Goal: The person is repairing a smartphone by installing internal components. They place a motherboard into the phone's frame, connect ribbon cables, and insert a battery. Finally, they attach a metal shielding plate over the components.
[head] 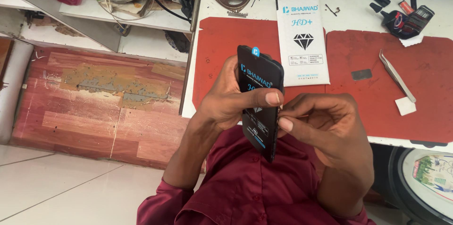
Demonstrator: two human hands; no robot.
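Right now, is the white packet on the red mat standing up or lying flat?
Lying flat. The white packet rests face up across two red mats, apart from both hands, which hold a black packet.

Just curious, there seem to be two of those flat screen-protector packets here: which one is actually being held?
The black packet, gripped by the left hand with the right hand at its edge. The white packet lies untouched on the red mat.

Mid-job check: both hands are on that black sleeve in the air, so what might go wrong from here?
1. The black sleeve is held over the lap, clear of the red mat; if the left hand slips while the right hand picks at its edge, it may drop to the floor.
2. Pinching at the edge could bend or crack whatever is inside.
3. The tweezers lie near the right forearm and might get knocked.
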